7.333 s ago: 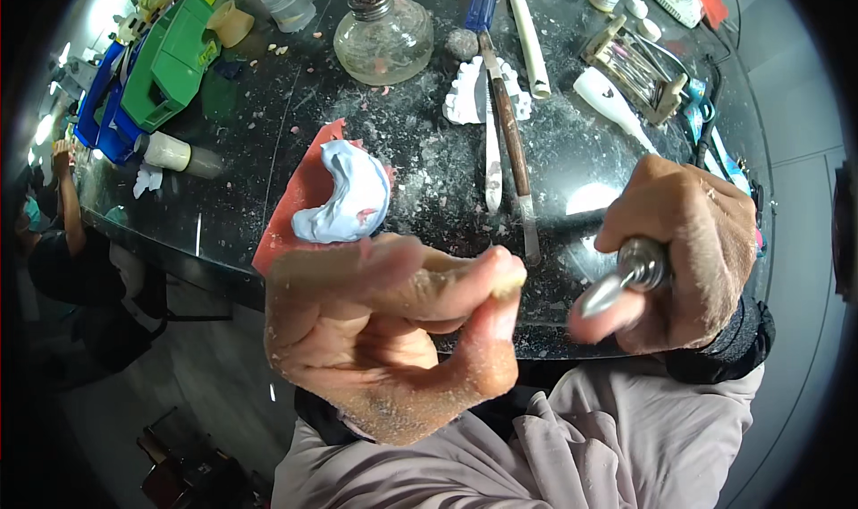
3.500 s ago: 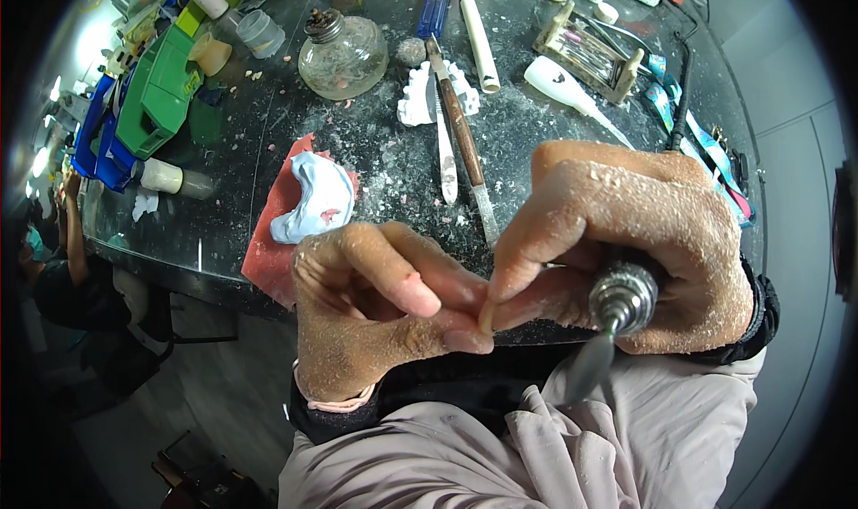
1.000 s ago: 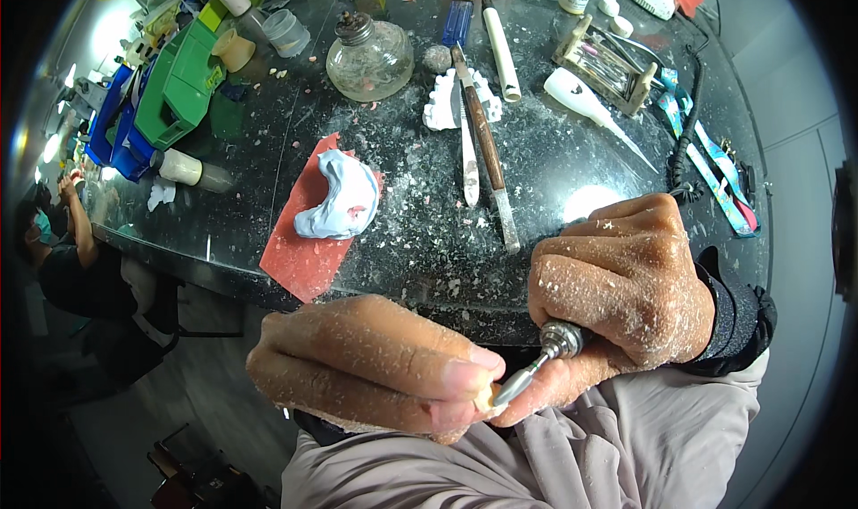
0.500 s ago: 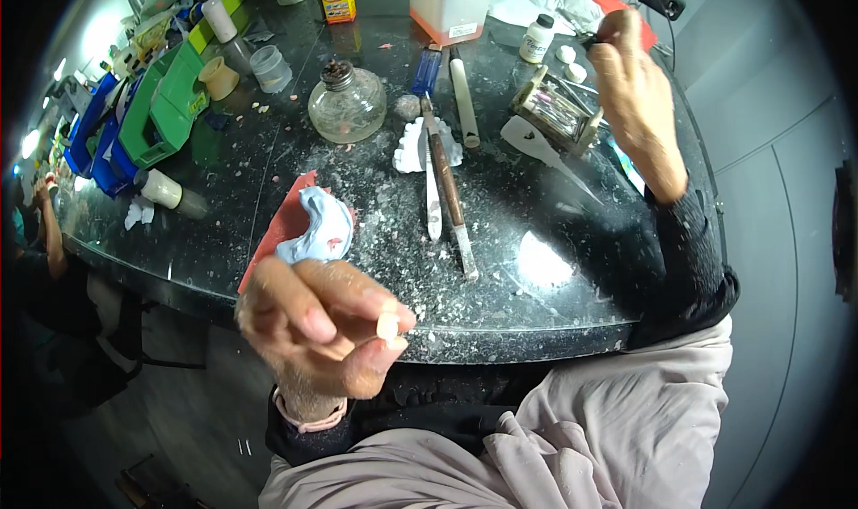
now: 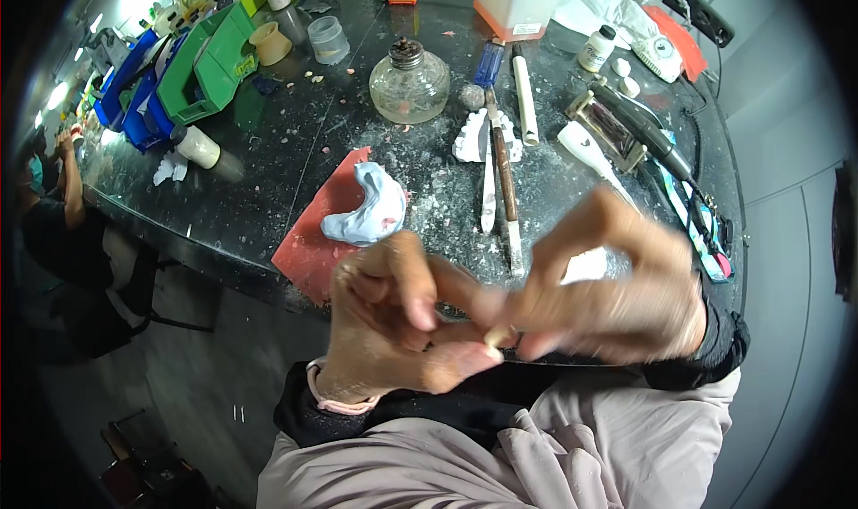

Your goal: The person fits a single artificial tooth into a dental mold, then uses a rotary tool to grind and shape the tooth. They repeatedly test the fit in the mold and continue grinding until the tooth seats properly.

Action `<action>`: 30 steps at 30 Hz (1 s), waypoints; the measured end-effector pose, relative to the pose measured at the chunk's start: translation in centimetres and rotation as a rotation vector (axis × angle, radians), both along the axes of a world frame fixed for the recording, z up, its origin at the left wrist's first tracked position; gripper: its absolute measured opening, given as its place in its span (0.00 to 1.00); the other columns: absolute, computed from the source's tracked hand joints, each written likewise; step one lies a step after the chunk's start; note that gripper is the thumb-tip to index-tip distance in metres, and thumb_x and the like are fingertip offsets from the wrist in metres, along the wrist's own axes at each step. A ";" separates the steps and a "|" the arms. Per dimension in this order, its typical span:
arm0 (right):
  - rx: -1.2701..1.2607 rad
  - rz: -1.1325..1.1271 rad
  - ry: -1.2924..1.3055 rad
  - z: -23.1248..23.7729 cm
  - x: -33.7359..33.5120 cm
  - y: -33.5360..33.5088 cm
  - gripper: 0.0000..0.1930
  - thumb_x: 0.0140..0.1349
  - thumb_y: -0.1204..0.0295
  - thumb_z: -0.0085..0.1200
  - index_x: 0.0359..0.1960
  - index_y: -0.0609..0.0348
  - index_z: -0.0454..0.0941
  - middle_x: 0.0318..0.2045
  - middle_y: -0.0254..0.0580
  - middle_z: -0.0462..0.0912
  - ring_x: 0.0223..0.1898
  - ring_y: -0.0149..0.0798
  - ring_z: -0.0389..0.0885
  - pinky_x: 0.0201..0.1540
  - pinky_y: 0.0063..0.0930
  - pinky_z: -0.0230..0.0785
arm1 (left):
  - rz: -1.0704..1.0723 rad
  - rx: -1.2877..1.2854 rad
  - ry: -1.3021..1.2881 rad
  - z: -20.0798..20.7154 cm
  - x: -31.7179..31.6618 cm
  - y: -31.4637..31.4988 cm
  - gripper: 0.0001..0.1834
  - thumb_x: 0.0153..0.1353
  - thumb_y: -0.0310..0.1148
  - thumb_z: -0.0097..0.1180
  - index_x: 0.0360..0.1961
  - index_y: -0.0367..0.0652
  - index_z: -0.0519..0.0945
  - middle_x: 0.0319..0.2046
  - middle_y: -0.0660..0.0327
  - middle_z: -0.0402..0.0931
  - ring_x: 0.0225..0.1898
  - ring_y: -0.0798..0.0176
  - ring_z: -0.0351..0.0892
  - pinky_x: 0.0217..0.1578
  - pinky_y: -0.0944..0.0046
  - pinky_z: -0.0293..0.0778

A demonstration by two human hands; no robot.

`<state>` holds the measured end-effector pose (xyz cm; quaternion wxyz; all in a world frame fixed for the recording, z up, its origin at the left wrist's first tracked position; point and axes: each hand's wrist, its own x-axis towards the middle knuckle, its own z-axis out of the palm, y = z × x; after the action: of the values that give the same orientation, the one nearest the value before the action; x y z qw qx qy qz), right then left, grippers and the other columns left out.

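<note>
My left hand [image 5: 384,330] pinches a small cream tooth-like piece [image 5: 500,336] between thumb and fingertips, just past the table's front edge. Against it comes my right hand [image 5: 617,299], its bent fingers smeared by motion; what they hold, if anything, does not show clearly. Just beyond the left hand, a pale blue curved mass [image 5: 368,210] lies on a red sheet [image 5: 308,250]. A brown-handled spatula [image 5: 500,165] and a slim white-and-metal tool [image 5: 488,192] rest side by side on a white scalloped plaster piece [image 5: 472,143].
A glass spirit burner [image 5: 409,84] stands mid-table. At right, a dark corded handpiece [image 5: 648,129] lies across a small rack [image 5: 608,134] beside a white spatula [image 5: 585,147]. Green bin [image 5: 201,80] and blue bins are at left. Behind stands a container of orange liquid [image 5: 514,8].
My right hand has come from the far right of the table to my left hand. The left hand still pinches the small piece. The view has shifted, and the dark handpiece now shows.
</note>
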<state>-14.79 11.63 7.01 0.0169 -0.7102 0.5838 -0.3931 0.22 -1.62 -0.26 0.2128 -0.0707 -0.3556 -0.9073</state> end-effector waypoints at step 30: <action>0.037 -0.099 -0.213 -3.4 -0.1 -0.2 0.12 0.47 0.85 0.63 0.35 0.61 0.81 0.36 0.45 0.83 0.33 0.40 0.85 0.32 0.27 0.79 | 0.672 -1.649 -0.298 0.2 0.1 -8.1 0.33 0.41 0.19 0.66 0.54 0.33 0.74 0.49 0.52 0.75 0.44 0.60 0.81 0.42 0.62 0.82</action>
<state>-14.89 11.47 3.65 0.0727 -0.6343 0.6201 -0.4560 0.35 -9.73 -0.11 0.3002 0.0251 -0.9190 -0.2542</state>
